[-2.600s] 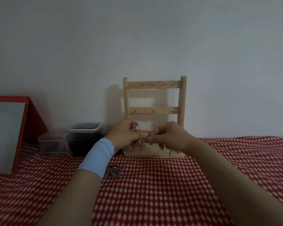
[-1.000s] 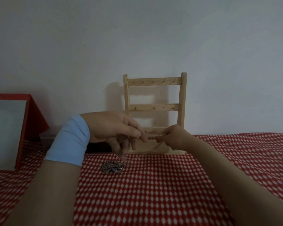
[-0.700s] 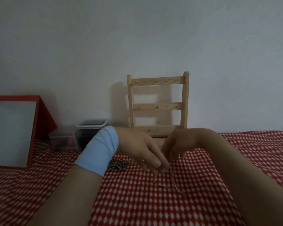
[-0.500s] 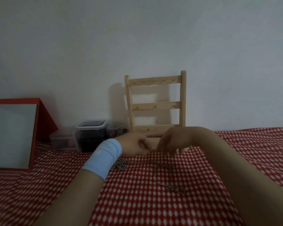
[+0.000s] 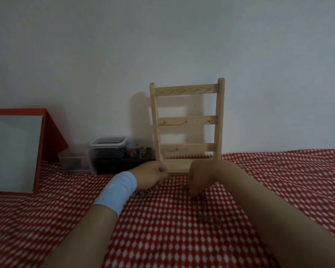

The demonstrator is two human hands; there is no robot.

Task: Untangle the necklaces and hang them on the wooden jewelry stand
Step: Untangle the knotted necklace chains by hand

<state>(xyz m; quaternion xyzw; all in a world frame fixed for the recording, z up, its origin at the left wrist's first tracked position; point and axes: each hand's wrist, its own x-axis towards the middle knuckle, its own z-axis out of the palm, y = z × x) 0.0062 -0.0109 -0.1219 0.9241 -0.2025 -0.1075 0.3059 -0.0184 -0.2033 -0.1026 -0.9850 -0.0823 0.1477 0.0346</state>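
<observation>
The wooden jewelry stand (image 5: 188, 120) stands against the wall, and no necklace shows on its hooked rails. A thin necklace chain (image 5: 209, 219) lies on the red checked cloth, trailing toward me from my right hand (image 5: 197, 178). That hand points its fingers down at the cloth and pinches the chain's upper end. My left hand (image 5: 153, 175), a blue band on its wrist, is curled in a pinch just left of the stand's base; the strand it holds is too fine to make out. A tangled clump of necklaces (image 5: 142, 193) lies under that wrist.
A red-framed mirror (image 5: 16, 153) leans at the far left. Clear plastic boxes (image 5: 108, 149) and small jars sit beside the stand on the left. Red checked cloth (image 5: 162, 229) covers the whole surface, and the white wall rises right behind the stand.
Both hands came down from in front of the stand to the cloth and have drawn apart, left hand leftward. The thin chain now lies stretched on the cloth below my right hand.
</observation>
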